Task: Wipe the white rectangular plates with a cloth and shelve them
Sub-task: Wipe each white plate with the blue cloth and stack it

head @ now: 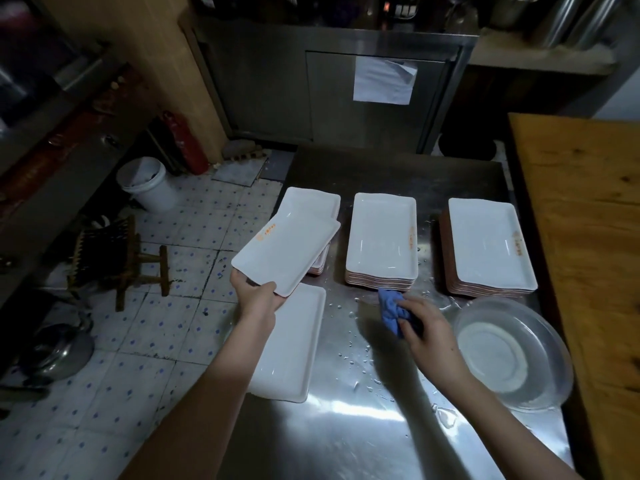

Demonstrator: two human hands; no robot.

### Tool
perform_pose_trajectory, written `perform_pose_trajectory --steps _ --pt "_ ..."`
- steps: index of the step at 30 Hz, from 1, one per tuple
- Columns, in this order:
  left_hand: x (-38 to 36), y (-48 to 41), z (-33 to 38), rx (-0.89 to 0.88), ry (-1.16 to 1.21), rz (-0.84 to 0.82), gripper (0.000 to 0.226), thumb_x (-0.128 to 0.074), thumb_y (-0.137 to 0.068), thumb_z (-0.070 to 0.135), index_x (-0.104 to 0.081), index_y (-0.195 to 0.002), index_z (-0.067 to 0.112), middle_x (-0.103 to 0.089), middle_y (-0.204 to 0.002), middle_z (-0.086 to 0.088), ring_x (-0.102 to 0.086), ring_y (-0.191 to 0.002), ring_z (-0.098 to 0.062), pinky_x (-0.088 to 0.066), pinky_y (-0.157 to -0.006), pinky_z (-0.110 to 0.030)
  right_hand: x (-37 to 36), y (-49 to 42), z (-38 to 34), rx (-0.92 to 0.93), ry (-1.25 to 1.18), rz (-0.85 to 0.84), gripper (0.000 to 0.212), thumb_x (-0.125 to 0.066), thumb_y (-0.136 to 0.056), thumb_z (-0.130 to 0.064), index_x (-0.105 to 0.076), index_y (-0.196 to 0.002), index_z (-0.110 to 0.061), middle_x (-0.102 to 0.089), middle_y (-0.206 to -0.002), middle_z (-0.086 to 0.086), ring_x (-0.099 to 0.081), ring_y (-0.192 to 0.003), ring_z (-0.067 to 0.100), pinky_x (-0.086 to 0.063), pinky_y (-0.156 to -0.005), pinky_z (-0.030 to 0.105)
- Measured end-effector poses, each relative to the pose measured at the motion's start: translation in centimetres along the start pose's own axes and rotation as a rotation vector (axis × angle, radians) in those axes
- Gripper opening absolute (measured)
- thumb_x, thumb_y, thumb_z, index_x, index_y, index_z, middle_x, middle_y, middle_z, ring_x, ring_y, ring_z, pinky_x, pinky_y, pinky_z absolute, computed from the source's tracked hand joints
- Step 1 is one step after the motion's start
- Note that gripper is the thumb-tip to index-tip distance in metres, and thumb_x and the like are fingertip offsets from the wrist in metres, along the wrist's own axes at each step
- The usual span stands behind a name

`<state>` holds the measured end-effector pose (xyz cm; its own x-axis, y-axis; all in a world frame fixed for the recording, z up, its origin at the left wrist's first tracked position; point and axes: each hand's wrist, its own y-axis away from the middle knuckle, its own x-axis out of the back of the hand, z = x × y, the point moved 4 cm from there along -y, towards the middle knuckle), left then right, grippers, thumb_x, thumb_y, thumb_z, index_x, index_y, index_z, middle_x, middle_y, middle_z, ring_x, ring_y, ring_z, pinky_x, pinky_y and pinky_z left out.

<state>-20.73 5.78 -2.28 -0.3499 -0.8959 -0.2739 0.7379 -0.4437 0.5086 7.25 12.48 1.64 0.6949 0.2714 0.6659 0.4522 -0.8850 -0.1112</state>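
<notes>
the left hand (258, 295) grips a white rectangular plate (285, 255) by its near short edge, thumb on top, holding it lifted and tilted over the left stack of plates (311, 204). the held plate is glossy white with a shallow raised rim, rounded corners and small orange print near its far left edge. the right hand (427, 332) is curled round a bunched blue cloth (393, 311), which sits just in front of the middle stack (381, 237). a third stack (488, 244) stands to the right; both show orange print along the right side and pinkish-brown edges underneath. a single plate (294, 348) lies flat near the table's left edge, partly under the left forearm. the steel table (363, 427) is wet with droplets. a clear basin (512, 355) of water sits at the right, beside a wooden counter (581, 237).
</notes>
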Motion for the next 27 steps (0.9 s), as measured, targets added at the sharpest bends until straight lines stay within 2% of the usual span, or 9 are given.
perform_pose_trajectory --steps 3,5,7,11,14,18,21,24,27 --pt "0.5 1.7 0.7 -0.027 -0.022 -0.090 0.081 -0.037 -0.076 -0.028 -0.043 -0.132 0.031 -0.057 -0.112 0.016 -0.062 -0.106 -0.017 -0.055 -0.077 -0.060 1.1 0.9 0.4 -0.028 -0.004 0.035 0.032 -0.062 -0.079 0.011 -0.067 -0.106 -0.004 -0.061 -0.114 0.011 -0.057 -0.105 0.027 -0.038 -0.095 0.029" --pt "0.5 2.8 1.1 -0.042 -0.053 -0.148 0.082 -0.040 -0.077 -0.027 -0.041 -0.137 0.029 -0.063 -0.109 0.016 -0.069 -0.094 -0.008 -0.059 -0.070 -0.047 2.0 1.6 0.4 -0.038 -0.006 0.057 0.032 -0.061 -0.079 0.011 -0.067 -0.107 -0.004 -0.061 -0.113 0.010 -0.057 -0.104 0.025 -0.037 -0.093 0.027" --pt "0.0 4.2 1.5 -0.051 -0.101 -0.223 0.081 -0.041 -0.079 -0.028 -0.041 -0.139 0.027 -0.070 -0.104 0.016 -0.071 -0.091 -0.008 -0.060 -0.065 -0.038 3.0 2.2 0.3 -0.027 -0.010 0.075 0.032 -0.061 -0.079 0.011 -0.066 -0.106 -0.004 -0.062 -0.112 0.011 -0.056 -0.102 0.022 -0.038 -0.091 0.027" --pt "-1.2 6.9 1.7 -0.030 -0.222 -0.328 0.078 -0.046 -0.084 -0.026 -0.038 -0.144 0.023 -0.065 -0.113 -0.009 -0.067 -0.097 -0.022 -0.060 -0.063 -0.034 5.0 3.4 -0.1 -0.008 -0.005 0.130 0.032 -0.061 -0.077 0.014 -0.067 -0.105 -0.002 -0.063 -0.110 0.012 -0.057 -0.100 0.022 -0.038 -0.090 0.027" --pt "-2.4 8.8 1.2 -0.013 -0.288 -0.434 0.072 -0.048 -0.087 -0.022 -0.038 -0.145 0.019 -0.066 -0.114 -0.018 -0.067 -0.098 -0.026 -0.061 -0.069 -0.036 6.5 4.3 -0.1 -0.011 -0.003 0.170 0.031 -0.062 -0.077 0.014 -0.066 -0.104 -0.001 -0.063 -0.110 0.013 -0.058 -0.100 0.024 -0.040 -0.089 0.029" --pt "-4.1 10.8 0.4 0.033 -0.324 -0.546 0.072 -0.048 -0.086 -0.022 -0.040 -0.143 0.023 -0.071 -0.099 -0.010 -0.071 -0.085 -0.017 -0.060 -0.063 -0.031 8.1 5.4 0.1 -0.016 0.017 0.206 0.030 -0.063 -0.078 0.011 -0.065 -0.106 -0.001 -0.063 -0.111 0.012 -0.058 -0.100 0.025 -0.044 -0.090 0.034" --pt "-5.0 12.0 -0.4 0.060 -0.400 -0.629 0.075 -0.050 -0.086 -0.021 -0.040 -0.145 0.024 -0.068 -0.118 -0.015 -0.066 -0.107 -0.029 -0.060 -0.075 -0.043 9.3 5.8 0.1 -0.021 0.013 0.246 0.028 -0.062 -0.079 0.012 -0.065 -0.104 0.000 -0.064 -0.109 0.012 -0.058 -0.100 0.025 -0.045 -0.090 0.034" --pt "-5.9 13.2 -1.1 0.061 -0.451 -0.681 0.073 -0.052 -0.085 -0.020 -0.046 -0.138 0.030 -0.063 -0.128 -0.009 -0.064 -0.112 -0.028 -0.060 -0.071 -0.042 10.3 6.2 0.3 -0.021 0.031 0.282 0.029 -0.062 -0.078 0.012 -0.066 -0.104 0.000 -0.065 -0.109 0.012 -0.059 -0.100 0.024 -0.043 -0.090 0.030" --pt "-6.5 13.9 -1.6 0.056 -0.500 -0.714 0.079 -0.055 -0.084 -0.018 -0.039 -0.146 0.028 -0.072 -0.110 0.006 -0.068 -0.104 -0.023 -0.061 -0.067 -0.040 10.6 6.4 0.2 -0.020 0.022 0.292 0.029 -0.061 -0.079 0.010 -0.066 -0.105 -0.002 -0.065 -0.109 0.009 -0.059 -0.101 0.020 -0.042 -0.090 0.026"
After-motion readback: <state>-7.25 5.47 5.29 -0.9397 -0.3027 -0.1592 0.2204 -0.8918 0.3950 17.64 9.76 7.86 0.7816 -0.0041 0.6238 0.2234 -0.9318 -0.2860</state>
